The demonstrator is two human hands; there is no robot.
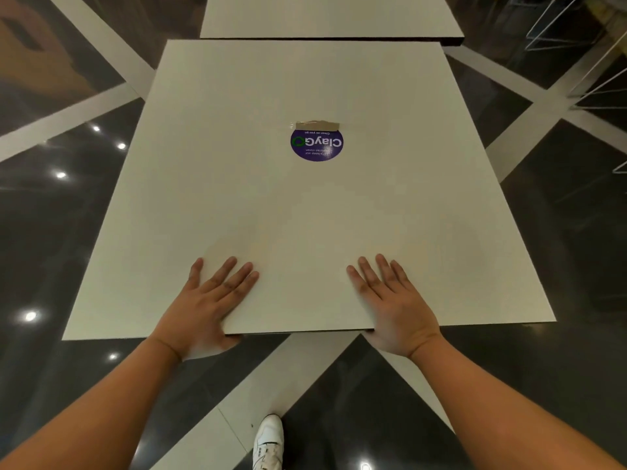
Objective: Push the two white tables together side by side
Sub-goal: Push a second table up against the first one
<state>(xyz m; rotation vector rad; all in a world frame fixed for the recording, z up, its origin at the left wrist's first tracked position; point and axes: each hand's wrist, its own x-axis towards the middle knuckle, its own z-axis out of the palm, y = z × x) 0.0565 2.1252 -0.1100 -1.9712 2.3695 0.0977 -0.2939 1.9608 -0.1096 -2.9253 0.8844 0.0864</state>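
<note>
The near white table (305,205) fills the centre of the frame, its near edge at lower centre and its far edge at upper centre. The far white table (325,15) lies directly beyond it at the top of the frame. Only a thin dark line shows between the two tops, so they appear touching or nearly so; which of the two cannot be determined. The far table is offset to the right: its right corner projects past the near table's right corner. Judged from this, any remaining push runs straight away from the person, with a sideways correction likely needed to square the edges. Left hand (207,300) and right hand (390,300) both lie flat on the near top, fingers spread and pointing toward the far table, heels of the palms over the near edge; neither grasps anything. They sit about evenly either side of the centre line, neither clearly nearer. A round purple sticker (316,144) with a strip of tape (317,125) at its top marks mid-table. A white shoe (269,442) shows at bottom centre on the dark floor (68,215), which is crossed by pale bands. Thin wire frames (576,28) stand at upper right, clear of the push line.
</note>
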